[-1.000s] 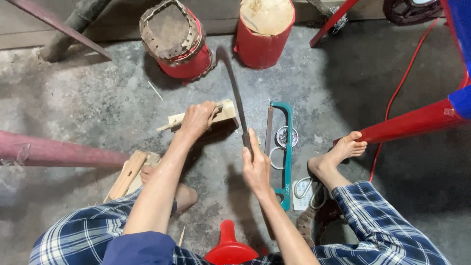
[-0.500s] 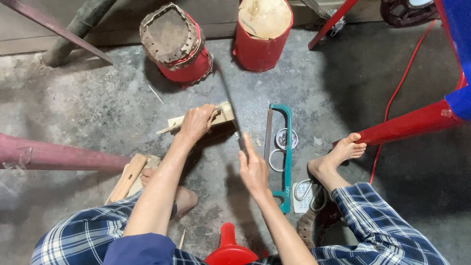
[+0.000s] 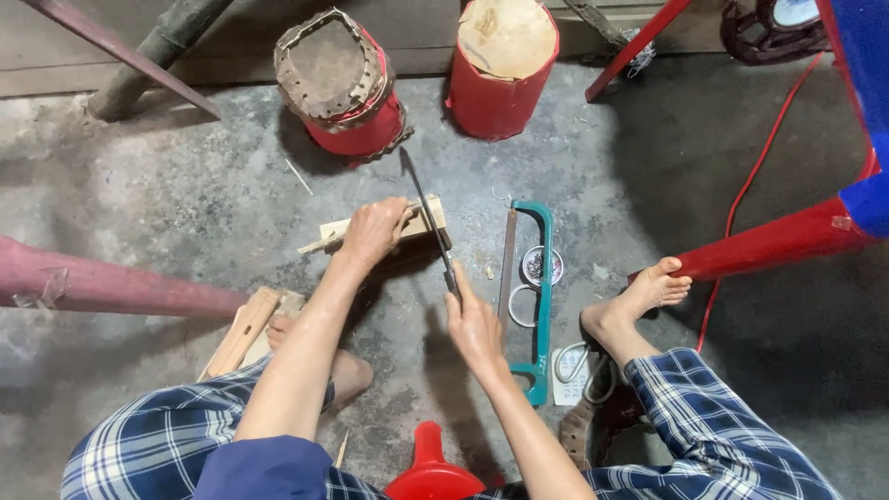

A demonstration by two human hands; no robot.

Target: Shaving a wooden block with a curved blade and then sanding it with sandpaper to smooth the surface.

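Left grip: my left hand [image 3: 373,231] closed over the pale rectangular wooden block [image 3: 428,220] on the concrete floor [image 3: 185,204].
Right grip: my right hand [image 3: 474,324] wrapped round the long dark-bladed knife [image 3: 428,211], blade apparently bearing on the block.
Adjacent: teal-framed hacksaw [image 3: 540,306].

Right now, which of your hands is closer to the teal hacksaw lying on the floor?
Right. The right hand, gripping a knife, sits just beside the teal hacksaw; the left hand presses the wood block farther away.

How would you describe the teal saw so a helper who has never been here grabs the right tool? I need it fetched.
Start at the two red drums by the wall and come down the concrete floor toward the person's bare foot. Left of that foot lies the teal hacksaw, beside the right hand. It alone has a teal frame; the long knife is dark and held.
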